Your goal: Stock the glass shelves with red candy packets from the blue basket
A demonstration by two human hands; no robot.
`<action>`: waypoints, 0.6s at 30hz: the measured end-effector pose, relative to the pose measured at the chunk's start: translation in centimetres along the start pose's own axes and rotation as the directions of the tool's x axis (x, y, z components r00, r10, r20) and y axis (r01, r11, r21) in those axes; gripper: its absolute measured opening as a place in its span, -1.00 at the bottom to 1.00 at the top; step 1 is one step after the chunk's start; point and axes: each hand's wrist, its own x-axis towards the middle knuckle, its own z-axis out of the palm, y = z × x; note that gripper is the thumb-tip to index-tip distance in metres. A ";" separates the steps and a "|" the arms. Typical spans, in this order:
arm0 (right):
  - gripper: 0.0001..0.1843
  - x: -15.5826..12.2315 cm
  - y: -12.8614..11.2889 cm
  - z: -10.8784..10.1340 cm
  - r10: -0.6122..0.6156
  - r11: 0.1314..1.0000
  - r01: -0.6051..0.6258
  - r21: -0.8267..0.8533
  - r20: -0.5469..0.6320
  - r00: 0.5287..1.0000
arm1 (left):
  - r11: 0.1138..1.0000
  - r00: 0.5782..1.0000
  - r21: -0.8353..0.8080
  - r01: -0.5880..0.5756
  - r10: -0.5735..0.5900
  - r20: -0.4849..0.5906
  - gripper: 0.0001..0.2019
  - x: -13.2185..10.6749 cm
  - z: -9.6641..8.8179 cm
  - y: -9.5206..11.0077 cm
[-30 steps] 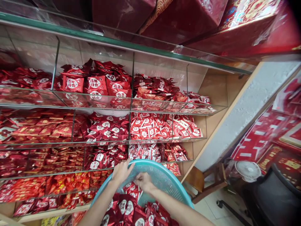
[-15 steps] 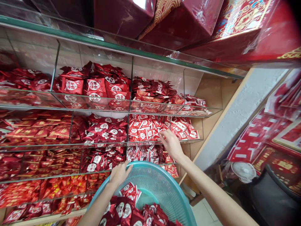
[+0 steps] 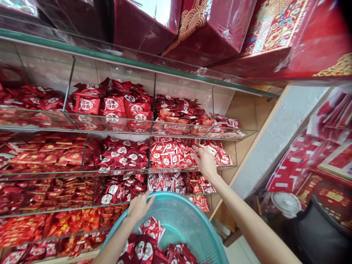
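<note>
My left hand (image 3: 139, 206) grips the far rim of a teal plastic basket (image 3: 202, 223), fingers hooked over its edge. Red and dark red candy packets (image 3: 144, 247) with white round labels lie inside that basket. On the shelf above, my right hand (image 3: 206, 161) has curled fingers by the divider between two compartments. Small red-and-white packets (image 3: 170, 152) fill the compartment left of it, and more red-and-white packets (image 3: 218, 150) lie just behind. Whatever is between the right fingertips is hidden.
Glass dividers and shelf lips front every compartment. Larger red packets (image 3: 111, 104) fill the row above, and orange-red packets (image 3: 74, 220) lie lower left. Big red gift boxes (image 3: 211, 33) sit on the top glass shelf. A black chair back (image 3: 316, 227) stands at the right.
My right hand has shifted slightly right and up along the shelf, its fingers still curled. My left hand keeps its grip on the basket rim. The view has tilted up slightly.
</note>
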 end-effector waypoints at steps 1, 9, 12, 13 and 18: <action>-0.80 0.0 -0.1 0.1 0.009 1.000 -0.009 -0.021 0.018 1.000 | 1.000 1.000 0.001 -0.007 0.007 -0.003 -0.50 0.0 0.0 0.0; -0.77 -0.4 -1.3 -2.1 -0.024 0.973 0.070 0.219 -0.206 0.978 | 1.000 1.000 -0.006 -0.005 0.005 -0.010 -0.49 -0.1 0.0 0.1; -0.80 -1.9 -3.5 -3.7 -0.051 0.893 0.135 0.429 -0.200 0.978 | 1.000 1.000 -0.008 -0.009 0.009 -0.012 -0.49 -0.1 -0.1 0.2; -0.81 -2.8 -4.3 -3.8 -0.073 0.857 0.140 0.496 -0.152 0.986 | 1.000 1.000 -0.005 -0.009 0.009 -0.012 -0.49 -0.1 0.0 0.1; -0.77 -9.7 -7.3 0.9 -0.176 0.684 -0.133 0.718 0.339 0.924 | 1.000 1.000 -0.002 -0.009 0.009 0.003 -0.49 0.0 0.3 0.0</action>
